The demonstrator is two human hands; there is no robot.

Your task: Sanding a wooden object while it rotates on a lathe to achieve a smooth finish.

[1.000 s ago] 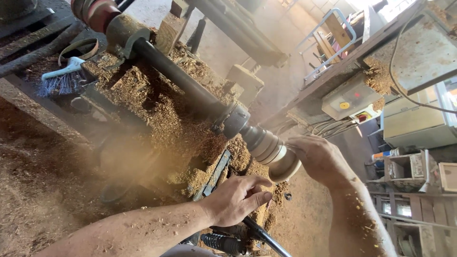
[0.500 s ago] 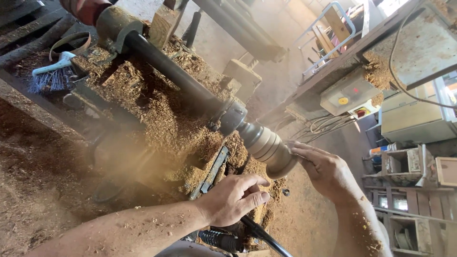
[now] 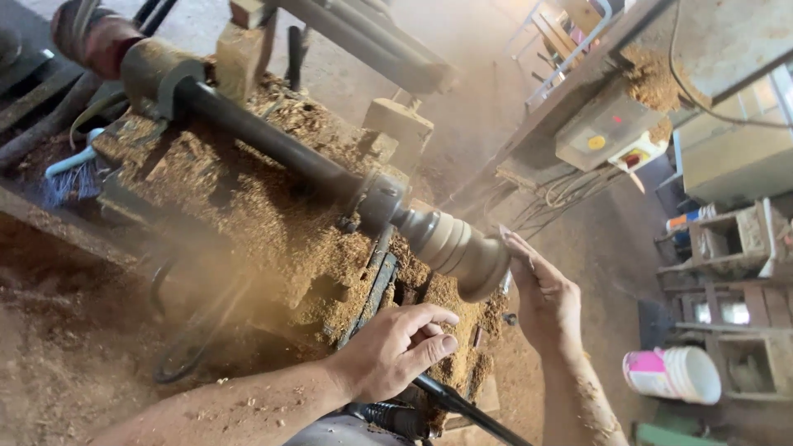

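- The workpiece (image 3: 458, 246), a turned, ridged piece of pale wood, sits on the end of the lathe's dark shaft (image 3: 264, 140), above a bed heaped with sawdust (image 3: 273, 223).
- The right hand (image 3: 541, 297) is open, fingers straight and together, its fingertips (image 3: 510, 242) at the flared end of the workpiece; whether they touch it I cannot tell.
- The left hand (image 3: 396, 347) is closed round a dark tool handle (image 3: 462, 409) that runs low toward the bottom edge, below the workpiece.
- The two hands are apart, one on each side of the workpiece's end.
- Fine dust hangs in the air to the left of the lathe.
- A blue brush (image 3: 70, 177) lies at the left among the shavings.
- A white bucket (image 3: 673, 373) with a pink label lies on its side on the floor at the right; what is in it cannot be seen.
- Open wooden boxes (image 3: 731, 239) stand stacked at the far right; their contents are too dim to tell.
- A grey switch box (image 3: 599, 132) with coloured buttons hangs under the bench, sawdust piled on it.
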